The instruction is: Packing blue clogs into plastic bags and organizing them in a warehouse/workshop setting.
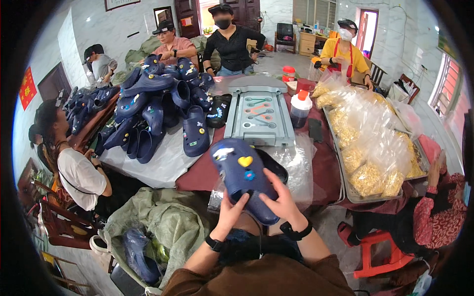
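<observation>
Got both hands on a navy foam clog (243,177) w/ charms. Left hand (231,211) closed round its heel, right hand (281,200) cupping its side. Prob light, bendy, grippy; hold by heel rim. Behind clog: grey press tray (258,116), then clog pile (163,106).

Pile of navy clogs (158,106), grey tool tray (259,116), bagged yellow bits (368,148), dark sauce bottle (299,109), red stool (377,251).

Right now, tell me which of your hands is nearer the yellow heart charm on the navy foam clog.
Right. The right hand grips the navy foam clog on its side below the yellow heart charm; the left hand holds the heel end, farther down.
</observation>
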`<state>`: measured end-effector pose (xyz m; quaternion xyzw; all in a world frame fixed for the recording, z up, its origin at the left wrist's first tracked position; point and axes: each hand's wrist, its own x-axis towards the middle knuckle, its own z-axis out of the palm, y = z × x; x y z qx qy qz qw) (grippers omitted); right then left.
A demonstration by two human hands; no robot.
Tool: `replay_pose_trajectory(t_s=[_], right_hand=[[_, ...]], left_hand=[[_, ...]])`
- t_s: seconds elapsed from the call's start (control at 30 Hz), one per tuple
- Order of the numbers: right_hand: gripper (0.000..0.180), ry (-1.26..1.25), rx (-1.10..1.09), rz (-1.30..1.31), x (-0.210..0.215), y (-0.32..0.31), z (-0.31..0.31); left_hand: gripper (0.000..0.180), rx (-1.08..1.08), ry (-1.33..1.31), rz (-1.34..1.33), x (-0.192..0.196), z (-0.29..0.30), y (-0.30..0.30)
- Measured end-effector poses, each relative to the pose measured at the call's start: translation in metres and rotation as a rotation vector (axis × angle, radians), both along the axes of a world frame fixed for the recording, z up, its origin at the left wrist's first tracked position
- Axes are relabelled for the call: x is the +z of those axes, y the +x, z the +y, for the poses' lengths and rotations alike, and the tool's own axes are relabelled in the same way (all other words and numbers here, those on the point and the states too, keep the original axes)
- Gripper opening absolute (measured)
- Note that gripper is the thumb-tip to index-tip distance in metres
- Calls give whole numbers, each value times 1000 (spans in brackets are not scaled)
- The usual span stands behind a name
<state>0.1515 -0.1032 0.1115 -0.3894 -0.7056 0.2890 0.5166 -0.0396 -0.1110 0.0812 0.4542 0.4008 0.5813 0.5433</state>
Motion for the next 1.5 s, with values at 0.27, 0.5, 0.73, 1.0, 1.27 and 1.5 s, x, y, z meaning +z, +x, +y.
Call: replay_pose_trajectory(t_s=[0.27,0.5,0.73,1.0,1.27,1.5], right_hand=[[74,-75,162,-208,23,-24,8],[70,-61,48,-53,13,2,3],[63,-172,-257,454,-22,47,14],[61,-362,-247,764,-45,87,12],[54,-533,-203,897,-43,82,3],[43,-610,-238,857,-42,68,4]], left_hand=[[33,125,-193,52,-22,-1,-38],[58,-64,25,10,-3,11,-30],[109,104,23,604,1,64,13],[123,238,-180,767,-6,96,50],[64,137,-172,164,-67,110,5],[53,-57,-177,107,-86,102,-10]])
